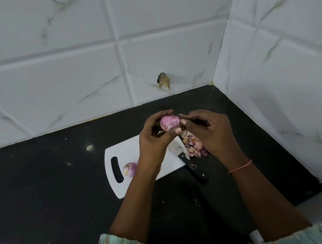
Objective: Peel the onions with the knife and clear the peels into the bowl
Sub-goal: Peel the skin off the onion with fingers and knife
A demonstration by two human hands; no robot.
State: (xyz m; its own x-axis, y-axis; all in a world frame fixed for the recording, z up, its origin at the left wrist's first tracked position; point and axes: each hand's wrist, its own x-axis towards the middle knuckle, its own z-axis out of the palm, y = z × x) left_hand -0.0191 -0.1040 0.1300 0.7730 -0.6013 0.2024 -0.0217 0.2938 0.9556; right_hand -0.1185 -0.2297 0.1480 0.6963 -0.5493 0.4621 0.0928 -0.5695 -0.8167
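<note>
My left hand [155, 135] grips a pink, mostly peeled onion [169, 123] in the air above the white cutting board [128, 152]. My right hand [208, 132] pinches a bit of skin at the onion's right end. A second peeled onion [130, 169] lies on the board near its handle slot. The black-handled knife [192, 167] lies at the board's right edge, its blade partly under my left hand. A heap of onion peels [193, 145] sits beside the knife, partly hidden by my right hand. No bowl is in view.
The board lies on a black countertop [47, 185] in a corner of white marble-look tiled walls [78, 70]. A chipped hole [163, 81] marks the back wall. Small peel scraps [197, 201] dot the counter in front of the board.
</note>
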